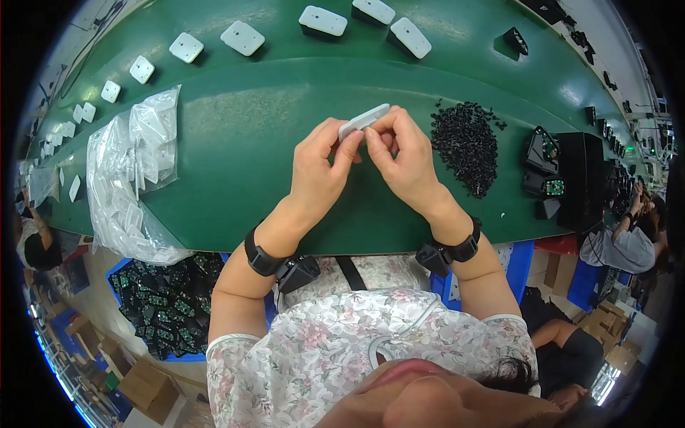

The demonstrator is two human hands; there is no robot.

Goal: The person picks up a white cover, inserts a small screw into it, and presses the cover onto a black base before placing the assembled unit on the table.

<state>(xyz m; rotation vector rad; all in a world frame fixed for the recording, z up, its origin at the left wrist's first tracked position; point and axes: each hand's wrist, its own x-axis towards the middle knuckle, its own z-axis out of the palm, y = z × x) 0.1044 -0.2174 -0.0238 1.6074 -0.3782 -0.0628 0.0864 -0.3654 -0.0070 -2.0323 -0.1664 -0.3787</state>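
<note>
Small flat white plastic plate with rounded corners (364, 118), tilted, pinched at the middle of the green conveyor belt (242, 171), just above its near edge. Left hand (321, 171) curled, thumb and forefinger closed on the plate's lower left end. Right hand (403, 160) likewise curled, fingertips (378, 135) pressed against the plate's underside and right end; whether anything else sits between those fingers, impossible to tell. Black bands with small black boxes strapped on both wrists (285, 264). At three o'clock from the plate, close by, a loose heap of tiny black plastic parts (465, 146) lying on the belt. Further out at three o'clock, black housings with green circuit boards inside (544, 167), beside a black box. At nine o'clock, a crumpled clear plastic bag of white pieces (132, 178), spilling over the belt's near edge. At twelve o'clock and round to ten, a curved row of white rectangular plastic covers (242, 37) riding along the far lane, well apart from the hands. At seven o'clock, below the belt, a blue bin heaped with black and green circuit parts (168, 299). At four o'clock, at the frame's rim, another person in a grey top (621, 246).
</note>
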